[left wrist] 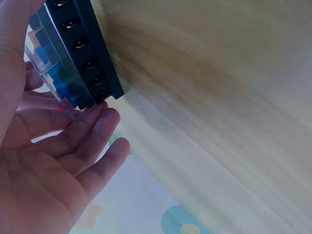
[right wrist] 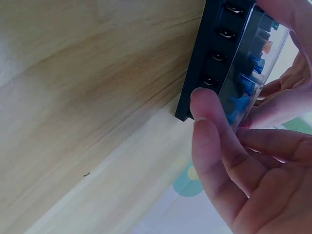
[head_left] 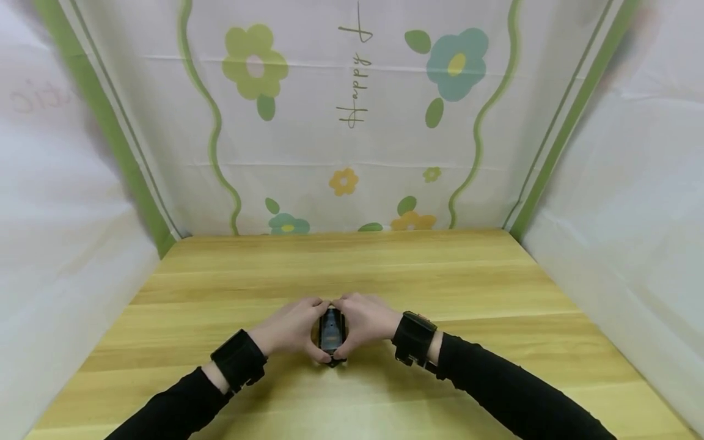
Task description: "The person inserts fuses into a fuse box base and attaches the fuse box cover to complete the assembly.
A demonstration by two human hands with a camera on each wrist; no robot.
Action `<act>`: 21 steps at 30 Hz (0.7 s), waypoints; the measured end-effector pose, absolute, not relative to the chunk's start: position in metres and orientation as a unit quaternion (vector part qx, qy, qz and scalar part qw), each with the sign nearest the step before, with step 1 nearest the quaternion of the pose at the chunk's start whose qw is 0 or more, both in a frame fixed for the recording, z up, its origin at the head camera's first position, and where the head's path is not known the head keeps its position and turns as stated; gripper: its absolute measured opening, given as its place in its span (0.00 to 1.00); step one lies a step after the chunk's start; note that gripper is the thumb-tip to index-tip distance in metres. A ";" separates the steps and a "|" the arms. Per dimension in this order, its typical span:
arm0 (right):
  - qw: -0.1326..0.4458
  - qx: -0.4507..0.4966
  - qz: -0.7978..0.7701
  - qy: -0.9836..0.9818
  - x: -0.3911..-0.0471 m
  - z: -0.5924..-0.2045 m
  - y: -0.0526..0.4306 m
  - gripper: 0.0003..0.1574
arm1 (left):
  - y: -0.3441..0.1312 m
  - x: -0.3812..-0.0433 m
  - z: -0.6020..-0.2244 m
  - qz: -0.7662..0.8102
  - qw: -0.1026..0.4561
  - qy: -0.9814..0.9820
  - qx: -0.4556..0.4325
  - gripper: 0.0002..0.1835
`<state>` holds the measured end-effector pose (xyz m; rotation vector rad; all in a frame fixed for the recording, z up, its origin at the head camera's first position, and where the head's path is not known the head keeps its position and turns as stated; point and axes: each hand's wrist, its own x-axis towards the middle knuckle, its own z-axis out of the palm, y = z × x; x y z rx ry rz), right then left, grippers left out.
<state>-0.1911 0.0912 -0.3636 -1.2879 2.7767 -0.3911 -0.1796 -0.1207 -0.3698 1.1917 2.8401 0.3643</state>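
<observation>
Between both hands, a black fuse box [head_left: 332, 333] stands lengthwise near the middle of the table. Small metal terminals line its black base [left wrist: 80, 45], and blue and orange blade fuses [right wrist: 246, 85] show through its clear cover [left wrist: 43, 56]. My left hand [head_left: 291, 325] holds it from the left, thumb at the near end and fingers at the far end. From the right, my right hand [head_left: 367, 319] grips the same two ends. In the right wrist view, fingertips [right wrist: 204, 100] press against the terminal side. The underside of the box is hidden.
The wooden table [head_left: 220, 263] reaches back to a white curtain [head_left: 308, 140] printed with flowers. White cloth walls [head_left: 632, 201] close off the left and right. Black bands [head_left: 415, 336] with cameras sit on both wrists.
</observation>
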 end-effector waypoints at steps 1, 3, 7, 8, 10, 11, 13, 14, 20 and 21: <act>0.026 -0.416 -0.125 0.900 -0.191 -0.364 0.091 0.46 | -0.121 -0.179 -0.370 0.119 0.019 0.915 0.384 0.53; 0.024 -0.416 -0.124 0.901 -0.190 -0.364 0.091 0.46 | -0.121 -0.179 -0.370 0.121 0.016 0.915 0.385 0.53; 0.022 -0.419 -0.133 0.898 -0.191 -0.363 0.092 0.47 | -0.121 -0.178 -0.368 0.133 0.016 0.914 0.383 0.53; 0.024 -0.419 -0.136 0.898 -0.191 -0.363 0.092 0.48 | -0.121 -0.178 -0.368 0.135 0.014 0.914 0.384 0.53; 0.028 -0.417 -0.135 0.899 -0.190 -0.361 0.094 0.51 | -0.121 -0.178 -0.367 0.136 0.011 0.913 0.383 0.54; 0.030 -0.415 -0.132 0.899 -0.190 -0.360 0.095 0.53 | -0.121 -0.178 -0.367 0.134 0.009 0.914 0.384 0.54; 0.036 -0.410 -0.128 0.902 -0.189 -0.359 0.097 0.58 | -0.122 -0.178 -0.366 0.131 0.007 0.914 0.383 0.55; 0.040 -0.407 -0.127 0.904 -0.189 -0.357 0.097 0.61 | -0.122 -0.178 -0.366 0.129 0.006 0.915 0.382 0.56; 0.074 -0.378 -0.144 0.912 -0.187 -0.350 0.101 0.71 | -0.131 -0.177 -0.361 0.147 0.052 0.911 0.383 0.63; 0.074 -0.367 -0.152 0.915 -0.187 -0.348 0.102 0.69 | -0.134 -0.177 -0.359 0.162 0.066 0.910 0.377 0.64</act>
